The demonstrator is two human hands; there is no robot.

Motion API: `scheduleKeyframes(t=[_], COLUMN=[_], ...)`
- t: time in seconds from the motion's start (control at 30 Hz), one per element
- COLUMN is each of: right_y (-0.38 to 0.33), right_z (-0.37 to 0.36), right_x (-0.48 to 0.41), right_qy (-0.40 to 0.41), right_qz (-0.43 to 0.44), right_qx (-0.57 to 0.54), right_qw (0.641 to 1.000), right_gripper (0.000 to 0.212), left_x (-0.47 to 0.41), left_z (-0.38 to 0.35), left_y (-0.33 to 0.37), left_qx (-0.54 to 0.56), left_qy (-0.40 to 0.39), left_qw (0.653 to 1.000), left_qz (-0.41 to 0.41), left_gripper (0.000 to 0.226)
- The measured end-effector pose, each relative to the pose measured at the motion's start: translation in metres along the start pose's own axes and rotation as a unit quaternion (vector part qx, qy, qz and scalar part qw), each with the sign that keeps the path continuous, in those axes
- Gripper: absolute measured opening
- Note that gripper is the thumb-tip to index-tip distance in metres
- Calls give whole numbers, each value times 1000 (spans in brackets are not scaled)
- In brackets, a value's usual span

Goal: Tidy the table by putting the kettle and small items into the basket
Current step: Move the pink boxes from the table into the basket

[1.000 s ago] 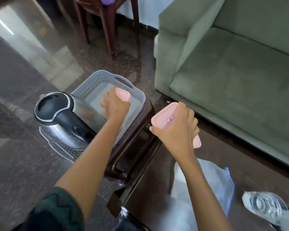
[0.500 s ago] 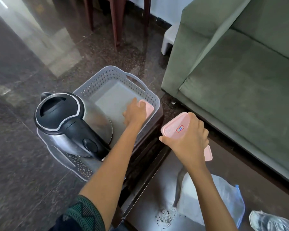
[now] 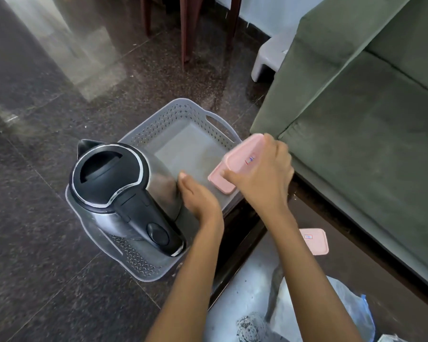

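Note:
A grey perforated basket [image 3: 183,112] stands on the end of the dark table. A steel kettle [image 3: 109,174] with a black lid and handle sits in its near left part. One pink box [image 3: 221,185] lies inside the basket by the right wall. My right hand [image 3: 260,181] grips a second pink box [image 3: 242,151] from above, tilted, just over the first. My left hand [image 3: 198,196] is inside the basket right beside the kettle's body, fingers loose and holding nothing. A third pink piece [image 3: 314,240] lies flat on the table to the right of my right forearm.
A green sofa [image 3: 356,119] runs close along the table's right side, with a white stool [image 3: 269,58] behind it. Wooden chair legs [image 3: 185,28] stand beyond the basket on the dark stone floor. A clear plastic bag [image 3: 344,307] lies on the near table.
My left hand let go of its pink box in the basket and drew back beside the kettle. My right hand carried its pink box left, over the basket.

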State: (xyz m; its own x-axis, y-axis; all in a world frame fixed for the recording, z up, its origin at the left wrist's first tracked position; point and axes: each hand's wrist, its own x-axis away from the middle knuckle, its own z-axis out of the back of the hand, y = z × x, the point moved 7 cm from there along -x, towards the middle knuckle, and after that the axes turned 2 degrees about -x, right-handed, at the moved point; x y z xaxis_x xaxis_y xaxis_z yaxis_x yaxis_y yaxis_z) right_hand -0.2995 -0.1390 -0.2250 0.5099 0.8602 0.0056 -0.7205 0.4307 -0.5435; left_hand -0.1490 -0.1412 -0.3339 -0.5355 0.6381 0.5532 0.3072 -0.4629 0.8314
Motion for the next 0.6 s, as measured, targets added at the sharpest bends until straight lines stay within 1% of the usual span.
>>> scheduleKeyframes(t=[0.1, 0.13, 0.2, 0.27, 0.3, 0.4, 0.43, 0.47, 0.53, 0.57, 0.6], right_y=[-33, -40, -46, -43, -41, -32, -31, -30, -30, -29, -29], right_z=[-41, -56, -81, -98, -104, -113, -113, -113, -111, -110, -110], right_x=[-22, -27, -34, -38, -38, -38, -37, -37, -37, -36, -35], right_qy=[-53, -64, -83, -96, -101, -119, -117, -110, -102, -103, -106], right_qz=[73, 96, 117, 120, 123, 114, 111, 109, 107, 108, 109], right_qx=[75, 98, 123, 137, 150, 185, 191, 198, 209, 212, 212], right_qw=[993, 988, 982, 979, 976, 969, 968, 968, 967, 966, 965], right_gripper=[106, 108, 111, 112, 111, 109, 109, 109, 111, 112, 114], left_x=[1, 0, -2, -2, -2, 0, 0, 2, 2, 4, 5], left_z=[1, 0, -1, -3, -4, -6, -7, -9, -14, -15, -16], left_y=[-11, -13, -13, -14, -16, -24, -23, -20, -13, -8, -4], left_qx=[55, 72, 80, 82, 89, 103, 105, 103, 105, 102, 93], left_qy=[8, 14, 17, 7, 4, 15, 12, 10, -5, -10, -9], left_qw=[997, 995, 993, 992, 990, 983, 983, 984, 987, 990, 992], left_qz=[47, 62, 82, 96, 111, 149, 151, 147, 118, 101, 90], left_gripper=[31, 31, 33, 38, 46, 84, 86, 79, 48, 37, 35])
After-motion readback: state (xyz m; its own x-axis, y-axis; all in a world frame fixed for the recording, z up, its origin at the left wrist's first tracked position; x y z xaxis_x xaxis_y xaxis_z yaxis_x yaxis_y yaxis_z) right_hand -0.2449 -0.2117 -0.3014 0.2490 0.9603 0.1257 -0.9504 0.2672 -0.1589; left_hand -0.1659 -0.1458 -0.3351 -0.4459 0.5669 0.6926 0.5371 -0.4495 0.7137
